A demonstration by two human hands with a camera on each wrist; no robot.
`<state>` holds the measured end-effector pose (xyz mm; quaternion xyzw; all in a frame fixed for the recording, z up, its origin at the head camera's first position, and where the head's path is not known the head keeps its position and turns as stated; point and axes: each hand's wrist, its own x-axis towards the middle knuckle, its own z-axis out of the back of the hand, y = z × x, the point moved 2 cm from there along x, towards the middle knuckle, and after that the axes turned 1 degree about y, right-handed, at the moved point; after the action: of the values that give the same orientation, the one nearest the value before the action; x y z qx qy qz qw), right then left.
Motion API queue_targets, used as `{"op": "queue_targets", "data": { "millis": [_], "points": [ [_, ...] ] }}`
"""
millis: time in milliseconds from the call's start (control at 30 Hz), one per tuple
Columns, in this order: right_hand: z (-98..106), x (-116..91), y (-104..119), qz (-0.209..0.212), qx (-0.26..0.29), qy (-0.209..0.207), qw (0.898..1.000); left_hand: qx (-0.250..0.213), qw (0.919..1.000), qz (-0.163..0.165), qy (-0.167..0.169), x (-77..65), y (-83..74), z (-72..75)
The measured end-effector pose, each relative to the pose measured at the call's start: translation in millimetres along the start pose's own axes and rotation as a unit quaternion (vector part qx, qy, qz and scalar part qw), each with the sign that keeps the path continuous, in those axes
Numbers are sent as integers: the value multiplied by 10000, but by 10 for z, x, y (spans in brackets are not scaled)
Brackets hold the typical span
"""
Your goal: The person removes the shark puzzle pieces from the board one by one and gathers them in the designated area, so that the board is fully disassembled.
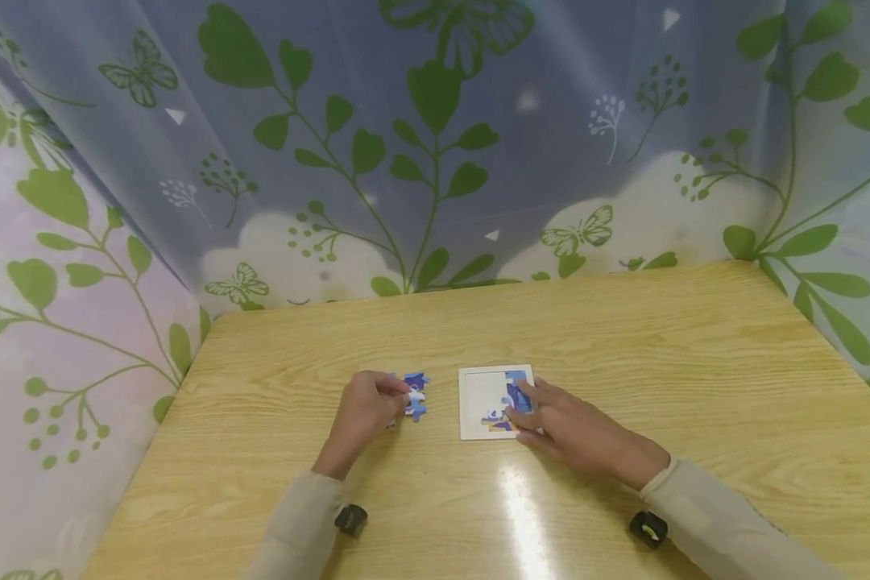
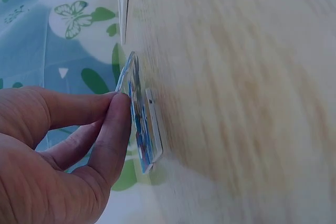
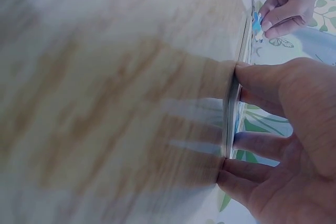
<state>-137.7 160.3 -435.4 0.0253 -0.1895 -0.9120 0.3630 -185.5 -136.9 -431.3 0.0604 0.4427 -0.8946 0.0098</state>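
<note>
My left hand (image 1: 368,407) pinches a jigsaw piece (image 2: 126,73) between thumb and fingertips, just above the table. Beside and beneath it lie loose blue and white jigsaw pieces (image 1: 416,381), partly hidden by the hand. To their right sits a square white puzzle tray (image 1: 471,403). Joined blue pieces (image 1: 515,377) fill its right side, and more pieces (image 1: 495,419) with blue, white and orange lie along its bottom. My right hand (image 1: 576,427) rests spread on the tray's right side, its fingertips touching the pieces and the edge; it covers part of the picture.
The wood-grain table (image 1: 297,346) carries the tray and pieces. Behind it hangs a blue curtain (image 1: 551,121) with green leaves and butterflies, and similar cloth runs along both sides. A bright reflection shows on the tabletop in front of the tray.
</note>
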Motion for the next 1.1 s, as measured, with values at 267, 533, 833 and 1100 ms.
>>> {"op": "queue_targets", "data": {
  "millis": [267,533,833,1100],
  "points": [
    [-6,-1,-13,2,10,2,10000,110,9999,17,60,-1,-6,17],
    [-9,-5,-3,-11,56,-37,10000,435,9990,39,57,-1,-21,14],
    [-1,4,-1,33,-78,-32,10000,593,9982,-55,37,-3,-60,11],
    [-4,-4,2,32,-68,-42,10000,545,9974,-335,327,-16,-178,-107]
  ]
}}
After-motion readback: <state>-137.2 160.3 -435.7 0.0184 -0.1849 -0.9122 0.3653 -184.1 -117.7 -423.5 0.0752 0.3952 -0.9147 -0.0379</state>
